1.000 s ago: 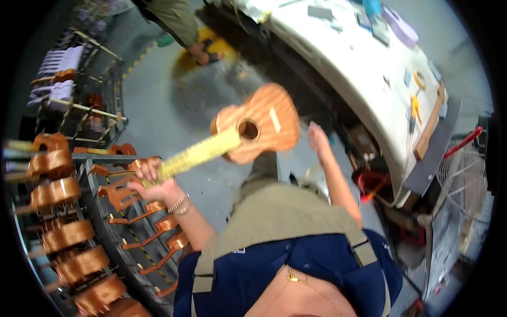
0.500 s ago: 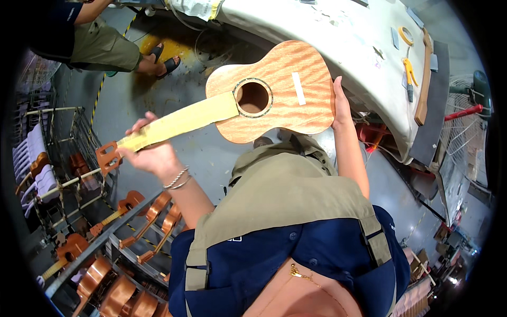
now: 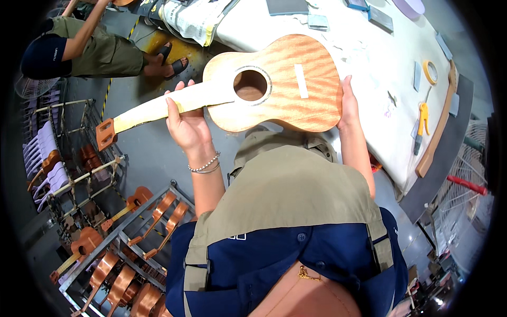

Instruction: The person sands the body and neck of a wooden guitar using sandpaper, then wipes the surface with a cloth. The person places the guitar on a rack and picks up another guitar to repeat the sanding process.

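A stringless wooden ukulele (image 3: pixel 285 113) with striped grain is held level in front of my apron. Pale yellow tape (image 3: pixel 158 112) covers the fretboard, and a white strip (image 3: pixel 301 81) lies across the soundboard where a bridge would sit. Around the middle of the neck my left hand (image 3: pixel 189 121) is closed, thumb at the near edge and fingertips showing past the far edge. My right hand (image 3: pixel 348 108) supports the rounded bottom end of the body, its fingers partly hidden behind it. Beyond the left hand, the slotted headstock (image 3: pixel 106 134) points left.
A white-covered bench (image 3: pixel 364 58) runs along the far right side, bearing a tape roll (image 3: pixel 430 72), a yellow-handled tool (image 3: pixel 422 119) and sanding blocks (image 3: pixel 380 19). Racks of ukuleles (image 3: pixel 122 280) stand at lower left. Another person (image 3: pixel 90 47) works at upper left. A fan (image 3: pixel 465 185) is at right.
My left hand has slid along the neck from near the headstock toward the body. The right hand keeps its hold at the bottom end. My view has shifted, showing more of the bench.
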Demonstrator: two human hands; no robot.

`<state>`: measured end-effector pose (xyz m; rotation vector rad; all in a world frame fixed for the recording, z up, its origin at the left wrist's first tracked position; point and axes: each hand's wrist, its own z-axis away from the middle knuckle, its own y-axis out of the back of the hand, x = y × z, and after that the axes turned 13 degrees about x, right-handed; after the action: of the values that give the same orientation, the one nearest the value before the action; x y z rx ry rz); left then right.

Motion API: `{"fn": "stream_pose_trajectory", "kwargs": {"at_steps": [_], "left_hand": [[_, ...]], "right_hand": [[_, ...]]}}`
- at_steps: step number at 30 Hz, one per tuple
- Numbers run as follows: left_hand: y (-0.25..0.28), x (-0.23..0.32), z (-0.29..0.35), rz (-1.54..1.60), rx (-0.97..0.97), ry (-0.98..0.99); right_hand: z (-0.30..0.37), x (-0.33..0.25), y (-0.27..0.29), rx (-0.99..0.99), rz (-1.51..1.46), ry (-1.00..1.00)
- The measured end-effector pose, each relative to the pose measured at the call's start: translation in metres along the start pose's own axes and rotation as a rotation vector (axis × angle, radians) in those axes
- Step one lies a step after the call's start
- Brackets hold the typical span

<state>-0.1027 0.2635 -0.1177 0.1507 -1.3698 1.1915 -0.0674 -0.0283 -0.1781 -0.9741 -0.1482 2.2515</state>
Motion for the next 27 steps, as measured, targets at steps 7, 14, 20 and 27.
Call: {"fn": "stream_pose_trajectory", "kwargs": {"at_steps": [7, 14, 20, 27], "left_hand": [[-0.03, -0.009, -0.027, -0.045, 0.029, -0.02], [-0.03, 0.036, -0.081, -0.308, -0.622, -0.314], [-0.08, 0.043, -0.06, -0.451, -0.537, -0.165], [-0.119, 0.037, -0.04, -0.414, -0.811, -0.249]], "right_hand": [[-0.019, -0.027, -0.026, 0.014, -0.025, 0.035], [-0.042, -0.02, -0.003, -0.248, 0.269, 0.432], [-0.068, 0.023, -0.009, -0.101, 0.623, 0.65], [-0.079, 0.056, 0.002, -0.105, 0.303, 0.643]]}}
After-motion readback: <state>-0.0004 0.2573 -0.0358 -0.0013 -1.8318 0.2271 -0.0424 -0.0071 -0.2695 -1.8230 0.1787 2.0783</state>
